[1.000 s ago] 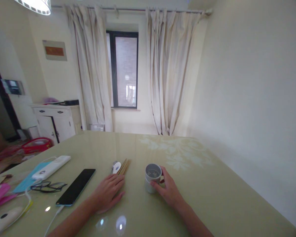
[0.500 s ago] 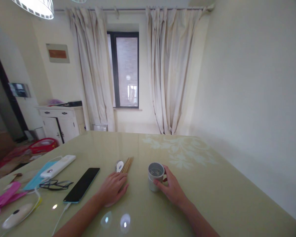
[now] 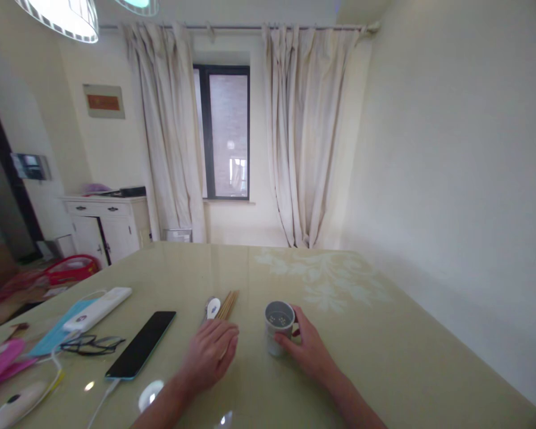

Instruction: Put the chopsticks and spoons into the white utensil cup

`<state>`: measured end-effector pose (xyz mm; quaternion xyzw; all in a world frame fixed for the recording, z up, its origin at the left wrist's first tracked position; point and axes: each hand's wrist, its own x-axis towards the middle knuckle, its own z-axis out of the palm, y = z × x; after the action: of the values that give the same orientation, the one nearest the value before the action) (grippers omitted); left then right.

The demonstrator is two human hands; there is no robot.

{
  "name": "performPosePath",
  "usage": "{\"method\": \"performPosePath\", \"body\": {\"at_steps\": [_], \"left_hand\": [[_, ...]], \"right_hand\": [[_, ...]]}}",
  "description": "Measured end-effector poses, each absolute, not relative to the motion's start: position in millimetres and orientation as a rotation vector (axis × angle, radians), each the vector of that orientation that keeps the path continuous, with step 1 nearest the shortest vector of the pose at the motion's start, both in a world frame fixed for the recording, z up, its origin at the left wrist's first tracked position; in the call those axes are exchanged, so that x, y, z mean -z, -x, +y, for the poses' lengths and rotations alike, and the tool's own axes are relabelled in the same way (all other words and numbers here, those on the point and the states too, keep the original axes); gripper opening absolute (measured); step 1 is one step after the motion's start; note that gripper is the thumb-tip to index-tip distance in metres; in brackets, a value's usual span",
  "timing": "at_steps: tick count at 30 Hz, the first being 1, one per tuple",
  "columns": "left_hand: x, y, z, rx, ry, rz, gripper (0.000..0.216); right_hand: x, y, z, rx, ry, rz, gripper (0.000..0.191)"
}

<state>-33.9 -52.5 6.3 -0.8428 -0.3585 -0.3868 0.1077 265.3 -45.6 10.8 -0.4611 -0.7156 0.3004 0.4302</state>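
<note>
My right hand [image 3: 310, 345] holds a grey cup [image 3: 279, 342] upright on the table. Its thumb presses the near side and the other fingers wrap round the right side. Several light dots show on the cup's inner bottom. To the left, my left hand [image 3: 212, 351] is just in front of a bundle of wooden chopsticks [image 3: 226, 305] and a white spoon [image 3: 213, 308]. Its fingers are loosely bent, and I see nothing gripped in them. The near ends of the chopsticks and spoon are hidden behind this hand. A metal spoon lies partly behind the white one.
On the left lie a black phone [image 3: 142, 344] with a cable, folded glasses [image 3: 92, 344], a white power strip [image 3: 98, 310], a blue mask [image 3: 56, 330] and pink wrapping [image 3: 4, 366]. A wall [image 3: 455, 179] borders the table's right side.
The view has tilted up slightly, so everything sits lower. My left hand has shifted a little to the right, its thumb nearer the fingers. My right hand keeps its hold on the cup.
</note>
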Motion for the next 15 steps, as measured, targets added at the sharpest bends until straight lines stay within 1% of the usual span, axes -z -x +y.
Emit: {"method": "performPosePath", "body": {"at_steps": [3,6,8,11,12,15], "left_hand": [[-25,-23,-49,1.610,2.489,-1.407,0.032],[-33,-81,-40,2.174,2.495,-1.647,0.046],[-30,-108,-36,2.398,2.513,-1.704,0.050],[-17,-121,-36,2.627,2.548,-1.693,0.052],[-12,-119,-36,2.699,2.581,-1.647,0.059],[0,-107,-35,2.827,2.849,-1.417,0.100]], "right_hand": [[-10,-266,-45,-0.754,1.130,-1.788,0.061],[-9,-269,-45,-0.771,1.099,-1.809,0.055],[-10,-271,-46,-0.768,1.094,-1.816,0.051],[-11,-275,-47,-0.750,1.083,-1.822,0.053],[-11,-275,-48,-0.746,1.074,-1.830,0.053],[-11,-277,-47,-0.746,1.039,-1.848,0.057]]}}
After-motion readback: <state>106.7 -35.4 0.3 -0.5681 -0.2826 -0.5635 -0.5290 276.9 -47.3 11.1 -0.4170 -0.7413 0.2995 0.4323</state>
